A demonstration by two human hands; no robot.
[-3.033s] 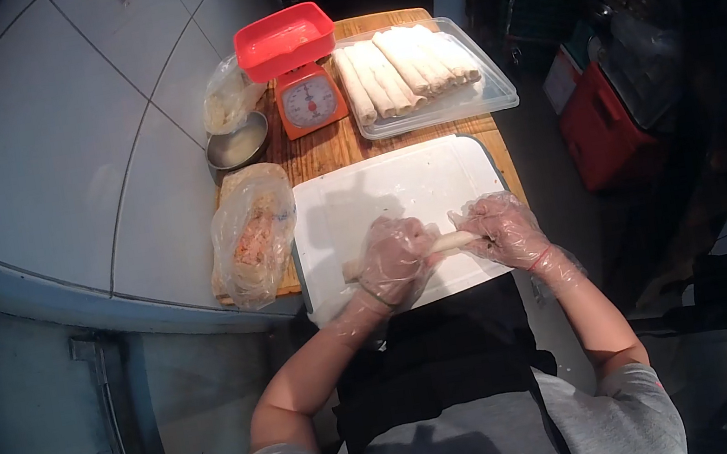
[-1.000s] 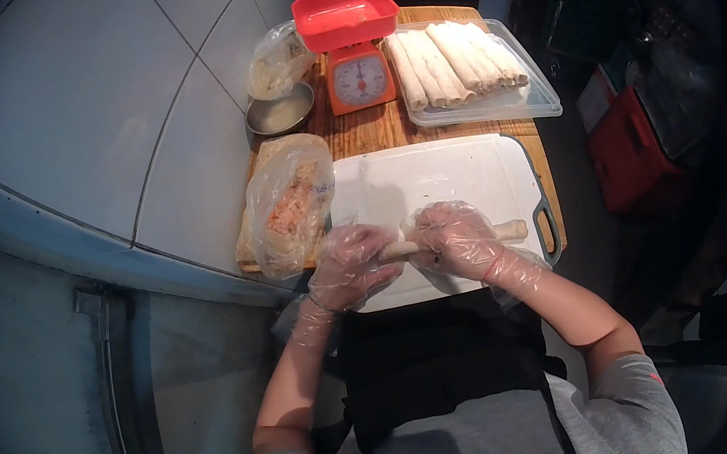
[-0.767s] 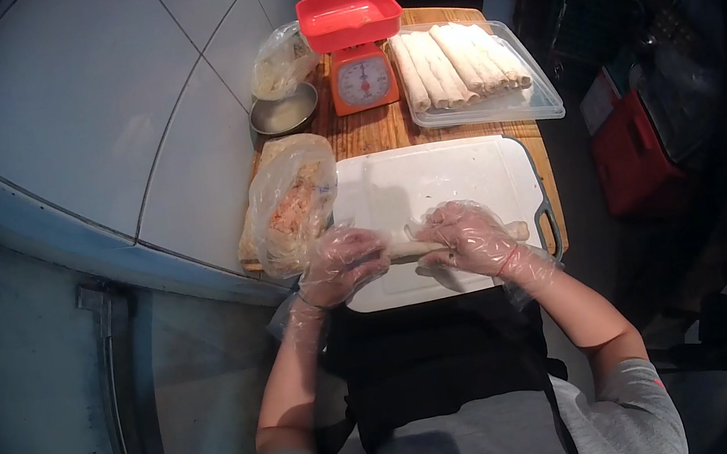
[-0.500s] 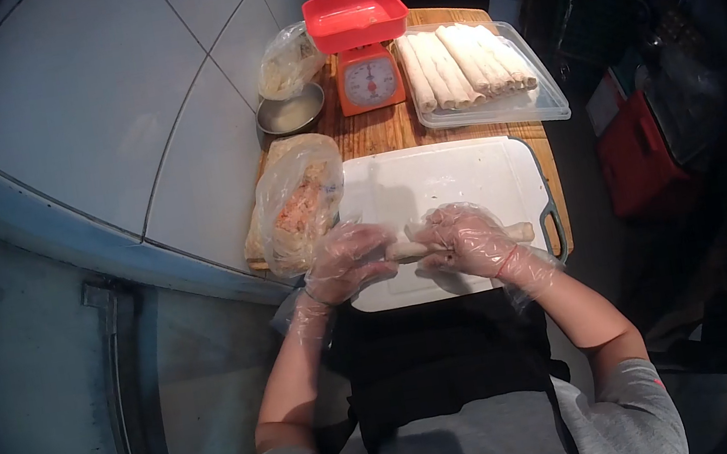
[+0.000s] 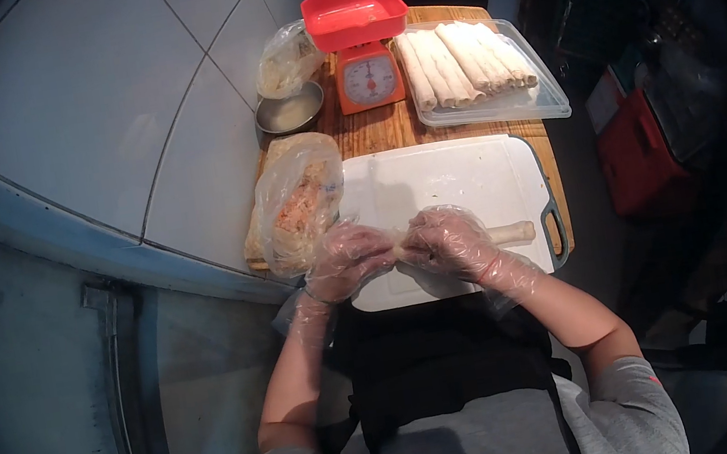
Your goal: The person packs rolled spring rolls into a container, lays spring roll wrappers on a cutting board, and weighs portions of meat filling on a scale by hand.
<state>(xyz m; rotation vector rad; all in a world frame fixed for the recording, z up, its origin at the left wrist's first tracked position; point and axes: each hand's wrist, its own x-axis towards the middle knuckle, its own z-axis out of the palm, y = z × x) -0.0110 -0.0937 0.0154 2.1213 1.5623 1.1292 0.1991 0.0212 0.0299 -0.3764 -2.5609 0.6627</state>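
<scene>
A pale rolled wrapper (image 5: 512, 233) lies crosswise over the white cutting board (image 5: 458, 170), its right end sticking out past my right hand. My left hand (image 5: 351, 259), in a clear plastic glove, is closed on the roll's left end. Right beside it my right hand (image 5: 446, 243), gloved too, has its fingers pinched on the roll. Both hands nearly meet near the board's front left, and they hide the part of the roll between them. Just left of the board sits a plastic bag with an orange-pink filling (image 5: 300, 208).
An orange scale (image 5: 370, 80) with a red tray (image 5: 355, 14) stands behind the board. Several finished rolls (image 5: 461, 62) lie on a clear plastic lid (image 5: 553, 100). A metal bowl (image 5: 292, 114) and another bag (image 5: 287, 60) are by the tiled wall. Right, on the floor, is a red container (image 5: 640, 157).
The view has shifted, so the board appears farther right than at first. My right hand has moved left along the roll, close to my left hand, and more of the roll's right end shows.
</scene>
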